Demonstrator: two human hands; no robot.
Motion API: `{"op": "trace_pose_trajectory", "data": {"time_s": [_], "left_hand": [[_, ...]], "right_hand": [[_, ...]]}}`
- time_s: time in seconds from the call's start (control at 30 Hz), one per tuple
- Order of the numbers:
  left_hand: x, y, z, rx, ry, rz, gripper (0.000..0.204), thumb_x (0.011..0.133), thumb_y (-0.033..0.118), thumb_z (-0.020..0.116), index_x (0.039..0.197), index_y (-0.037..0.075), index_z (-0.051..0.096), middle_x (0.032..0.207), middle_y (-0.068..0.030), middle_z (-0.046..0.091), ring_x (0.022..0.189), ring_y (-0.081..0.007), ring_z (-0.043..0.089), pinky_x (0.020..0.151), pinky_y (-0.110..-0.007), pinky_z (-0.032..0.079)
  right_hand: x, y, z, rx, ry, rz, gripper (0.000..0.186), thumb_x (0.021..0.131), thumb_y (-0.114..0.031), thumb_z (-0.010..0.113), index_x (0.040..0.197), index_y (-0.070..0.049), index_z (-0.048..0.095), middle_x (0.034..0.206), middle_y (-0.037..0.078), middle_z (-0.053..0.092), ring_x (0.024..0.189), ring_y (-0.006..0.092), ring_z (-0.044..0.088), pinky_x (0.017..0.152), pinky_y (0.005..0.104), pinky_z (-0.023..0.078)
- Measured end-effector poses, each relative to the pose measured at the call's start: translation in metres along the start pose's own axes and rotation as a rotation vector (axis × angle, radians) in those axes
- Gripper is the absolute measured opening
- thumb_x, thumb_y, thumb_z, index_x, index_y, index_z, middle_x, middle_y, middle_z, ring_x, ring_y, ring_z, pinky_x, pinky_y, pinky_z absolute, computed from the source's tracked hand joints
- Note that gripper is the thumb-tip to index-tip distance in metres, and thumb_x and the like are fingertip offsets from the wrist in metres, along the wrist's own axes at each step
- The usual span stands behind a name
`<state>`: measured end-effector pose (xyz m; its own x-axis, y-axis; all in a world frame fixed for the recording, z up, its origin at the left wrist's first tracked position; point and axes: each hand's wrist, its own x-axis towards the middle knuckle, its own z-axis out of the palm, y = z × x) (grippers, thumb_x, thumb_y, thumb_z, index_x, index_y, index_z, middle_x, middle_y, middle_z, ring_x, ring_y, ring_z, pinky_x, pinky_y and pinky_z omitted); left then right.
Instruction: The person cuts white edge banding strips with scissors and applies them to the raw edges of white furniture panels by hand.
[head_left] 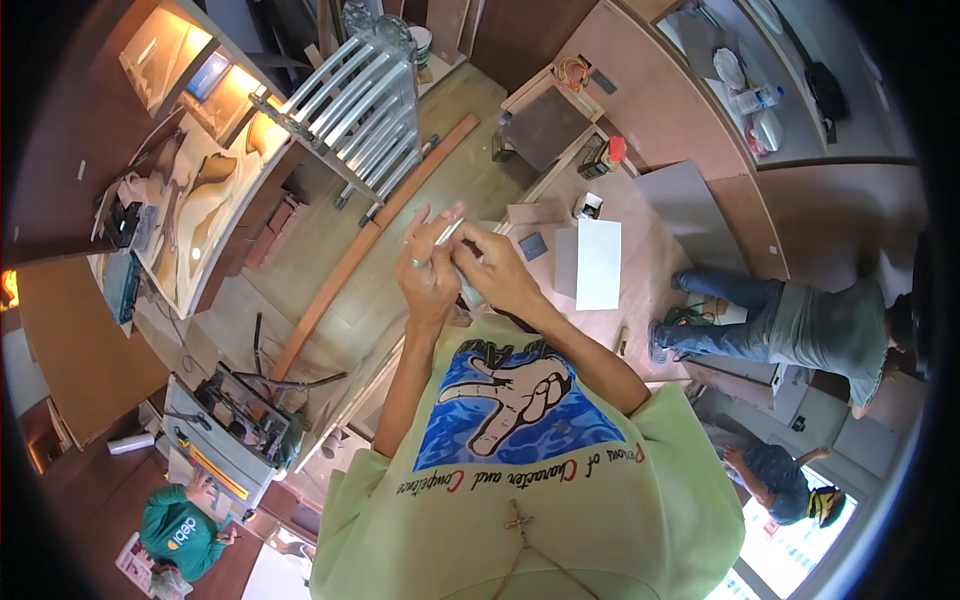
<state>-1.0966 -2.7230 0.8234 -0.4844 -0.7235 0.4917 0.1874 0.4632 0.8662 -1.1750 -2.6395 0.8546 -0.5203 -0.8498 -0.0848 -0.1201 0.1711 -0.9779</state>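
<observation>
white strip (449, 231): likely light, stiff (perhaps slick); hold near ends | right hand (497, 268): pinching it | left hand (428, 272): cannot tell

"Where could the left hand (430, 268) pass?"
"Forward and leftward, over the bare strip of floor (435, 190) this side of the long wooden plank (342, 280). Beyond that, silver metal rails (365, 115) stand in the way."
"And the right hand (492, 264)?"
"Less room: a dark flat pad (533, 245), a white board (599, 265) and a small open box (588, 206) crowd that side."
</observation>
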Motion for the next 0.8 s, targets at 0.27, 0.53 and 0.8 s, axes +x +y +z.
{"op": "trace_pose_trajectory", "data": {"time_s": [0.27,0.53,0.8], "left_hand": [[0.003,0.013,-0.001,-0.550,0.019,-0.491,0.027,0.098,0.011,0.043,0.120,-0.006,0.048,0.106,-0.0190,0.065,0.097,-0.0237,0.064,0.083,-0.034,0.052],[0.016,0.004,-0.008,-0.418,0.083,-0.473,0.038,0.099,0.015,0.042,0.131,-0.003,0.036,0.115,-0.0249,0.059,0.102,-0.0315,0.062,0.089,-0.037,0.050],[0.034,0.012,-0.020,-0.604,-0.066,-0.645,0.041,0.099,0.023,0.047,0.131,0.000,0.037,0.120,-0.0240,0.055,0.109,-0.0336,0.059,0.094,-0.042,0.047]], "right_hand": [[0.001,-0.001,-0.007,0.081,-0.066,0.004,0.020,0.091,-0.020,0.057,0.092,0.000,0.059,0.070,0.009,0.057,0.062,0.0131,0.050,0.059,0.0299,0.042],[0.006,0.009,0.004,-0.146,-0.083,-0.028,0.025,0.092,-0.026,0.057,0.092,-0.001,0.061,0.072,0.012,0.060,0.066,0.0183,0.057,0.061,0.0342,0.043],[-0.002,0.010,-0.003,-0.140,-0.007,-0.048,0.025,0.091,-0.027,0.056,0.095,-0.002,0.061,0.079,0.015,0.063,0.071,0.0280,0.060,0.066,0.0387,0.045]]}}
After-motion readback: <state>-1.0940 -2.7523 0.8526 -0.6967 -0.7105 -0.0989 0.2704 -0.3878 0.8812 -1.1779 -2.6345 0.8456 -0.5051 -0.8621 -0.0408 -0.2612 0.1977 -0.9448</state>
